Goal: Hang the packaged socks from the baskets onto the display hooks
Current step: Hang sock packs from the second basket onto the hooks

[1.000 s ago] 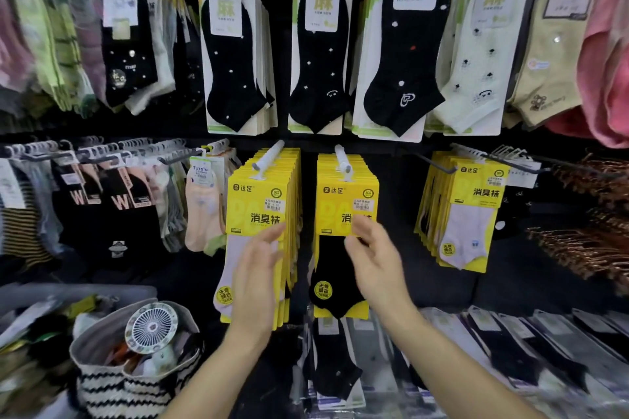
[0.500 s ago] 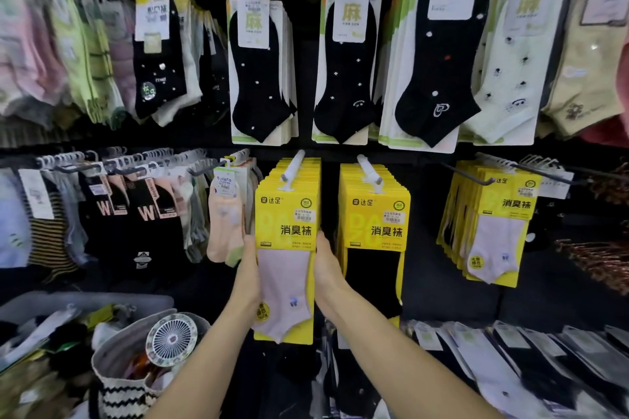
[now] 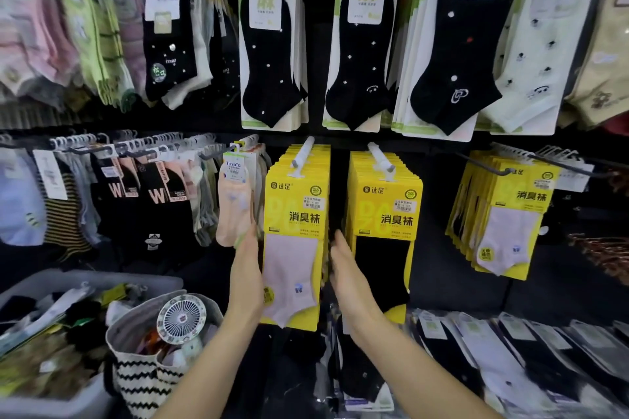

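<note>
A dark display wall (image 3: 320, 133) carries rows of hooks. At its centre, two white hooks (image 3: 303, 155) each bear a stack of yellow sock packs (image 3: 297, 214); at three o'clock a dark hook (image 3: 483, 165) holds more yellow packs. At twelve o'clock hang black ankle socks (image 3: 269, 58) on white cards.

The pink-sock stack (image 3: 295, 231) hangs full on its white hook (image 3: 304, 153), packs reaching almost to the hook's tip. The left hand (image 3: 245, 274) fills the narrow slot left of the stack, where a peach sock (image 3: 235, 207) crowds in. The right hand (image 3: 350, 279) fills the dark gap right of it, which the black-sock stack (image 3: 384, 224) closes off. Above the stack, black sock cards (image 3: 272, 54) hang down close to the hook. Below-left of it, a bag (image 3: 146, 374) and a bin (image 3: 85, 401) block the floor. Far right, past the black-sock stack, the dark panel is open.
</note>
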A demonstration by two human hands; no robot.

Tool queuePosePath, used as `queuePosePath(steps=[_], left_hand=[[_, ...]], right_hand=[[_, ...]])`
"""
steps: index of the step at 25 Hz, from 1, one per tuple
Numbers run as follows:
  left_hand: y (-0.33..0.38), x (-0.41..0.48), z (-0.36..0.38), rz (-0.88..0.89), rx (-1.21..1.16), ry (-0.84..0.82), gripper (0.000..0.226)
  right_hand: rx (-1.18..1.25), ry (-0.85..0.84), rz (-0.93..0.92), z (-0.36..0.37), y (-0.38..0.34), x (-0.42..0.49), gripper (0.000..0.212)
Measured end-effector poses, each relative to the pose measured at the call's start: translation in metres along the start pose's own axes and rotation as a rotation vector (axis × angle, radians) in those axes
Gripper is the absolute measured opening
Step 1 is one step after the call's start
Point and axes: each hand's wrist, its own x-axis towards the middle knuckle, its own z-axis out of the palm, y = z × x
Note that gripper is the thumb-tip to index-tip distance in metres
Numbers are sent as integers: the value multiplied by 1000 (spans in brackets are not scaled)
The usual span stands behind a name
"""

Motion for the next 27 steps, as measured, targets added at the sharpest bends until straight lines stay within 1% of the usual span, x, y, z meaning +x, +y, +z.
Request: queuePosePath(steps=[2,3,4,5,6,8,10,12,15,18,20,23,25,27], left_hand=[[-16,-39,-7,192,117,89,40],[-27,-62,-9,237,169,84,37],[-41,-83,-9,242,221,48,32],[-58,-107,-10,211,268,6,28],[-74,-128,-11,166,303,-30,25],[-107,-162,-15,22,368,-90,25],[-135,-189,-22,-131,405,-79,24],[-155,-210,-33,-260,395,51,20],[-174,-223,-47,-486,344,250,20],[-189,-225,-40,-691,319,314,25],[-203,-233,-36,-736,301,369,30],[-229,-255,-48,-803,334,469,30],[-248,-260,-62,-851,376,452,33],[-262,-253,-72,-875,410,434,34]], right_hand=[[-60,-68,9,-17,26,-38,43],[-81,-84,36,-27,41,-57,49],[-76,-88,78,-39,57,-74,53],[-69,-71,137,-53,72,-92,55],[-80,-32,191,-65,86,-107,55],[-145,38,288,-89,114,-136,54],[-183,93,382,-110,142,-161,52],[-236,117,464,-127,168,-182,49],[-330,90,556,-137,200,-206,39],[-386,72,584,-127,228,-222,33],[-429,-11,598,-109,245,-224,35],[-514,-106,581,-79,269,-210,42],[-576,-123,567,-61,281,-194,44],[-615,-142,601,-49,294,-178,49]])
